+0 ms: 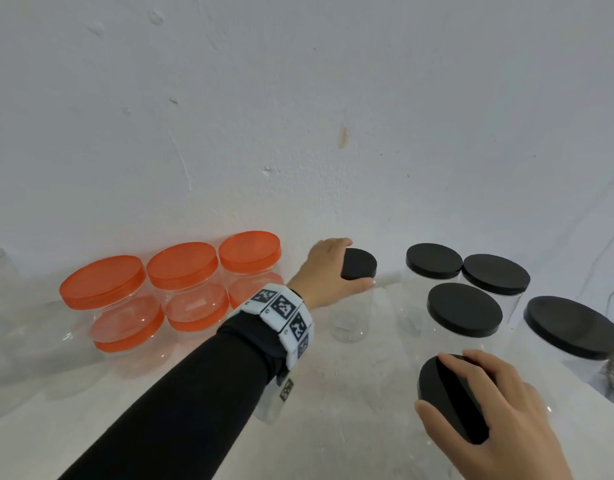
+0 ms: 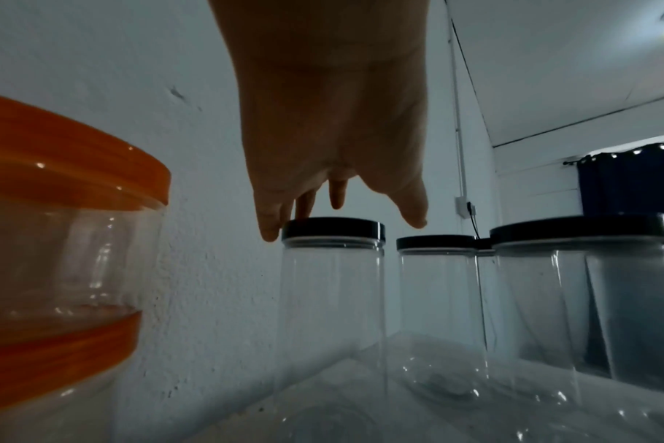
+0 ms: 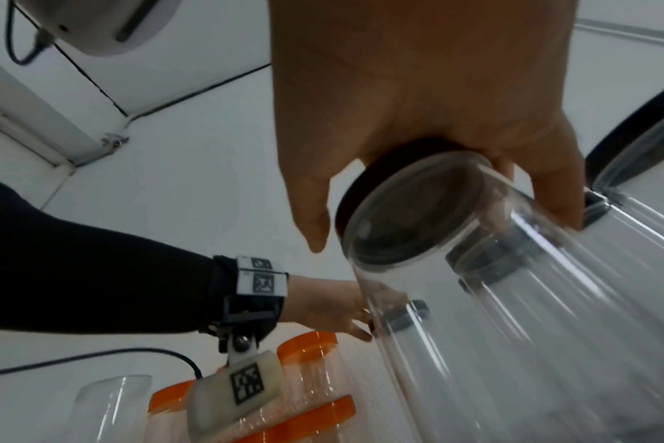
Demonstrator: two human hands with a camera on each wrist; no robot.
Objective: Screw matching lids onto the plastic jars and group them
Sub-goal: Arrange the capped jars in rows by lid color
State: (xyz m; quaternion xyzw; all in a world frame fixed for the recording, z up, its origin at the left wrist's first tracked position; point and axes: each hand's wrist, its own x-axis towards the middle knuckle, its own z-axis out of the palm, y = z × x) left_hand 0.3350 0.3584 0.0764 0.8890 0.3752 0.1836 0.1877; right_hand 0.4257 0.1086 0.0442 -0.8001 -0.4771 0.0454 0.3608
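My left hand (image 1: 354, 263) reaches to the back of the white table and holds the small black lid (image 1: 362, 261) on a slim clear jar (image 1: 350, 320). In the left wrist view my left hand (image 2: 342, 221) arches over that lid (image 2: 332, 229), fingertips at its rim. Near the front, my right hand (image 1: 451, 396) grips the wide black lid (image 1: 433, 386) of a clear jar. The right wrist view shows that jar (image 3: 512, 299) tilted, held by its lid (image 3: 360, 191) in my right hand (image 3: 436, 227).
Several black-lidded clear jars (image 1: 465, 308) stand grouped at the right, the largest (image 1: 572, 325) by the table's right edge. Orange-lidded jars (image 1: 182, 263) are stacked in pairs along the wall at the left. An open clear jar (image 1: 1, 268) stands far left.
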